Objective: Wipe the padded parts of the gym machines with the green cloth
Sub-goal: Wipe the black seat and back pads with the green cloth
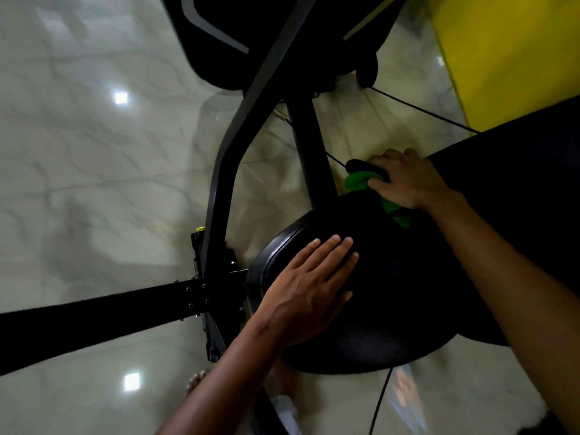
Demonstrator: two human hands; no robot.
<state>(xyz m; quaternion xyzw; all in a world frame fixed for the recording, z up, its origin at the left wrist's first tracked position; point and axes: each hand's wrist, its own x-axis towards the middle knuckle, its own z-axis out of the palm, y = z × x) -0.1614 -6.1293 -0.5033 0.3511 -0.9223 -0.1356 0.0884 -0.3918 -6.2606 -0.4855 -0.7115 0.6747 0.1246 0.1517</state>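
Observation:
A round black padded seat (pixel 386 296) of a gym machine fills the lower middle of the head view. My left hand (pixel 310 284) lies flat on the seat's left half, fingers straight and together. My right hand (pixel 405 178) grips the bunched green cloth (pixel 357 180) at the seat's far edge, fingers curled round it; a strip of the cloth shows below the wrist. A black padded backrest (pixel 518 189) rises on the right, partly behind my right forearm.
The machine's black steel frame (pixel 226 171) curves up the middle, with a bolted crossbar (pixel 110 318) reaching left. A black cable (pixel 417 108) runs past a yellow wall (pixel 502 51). Glossy marble floor (pixel 94 167) surrounds everything. My bare foot (pixel 196 379) stands near the frame.

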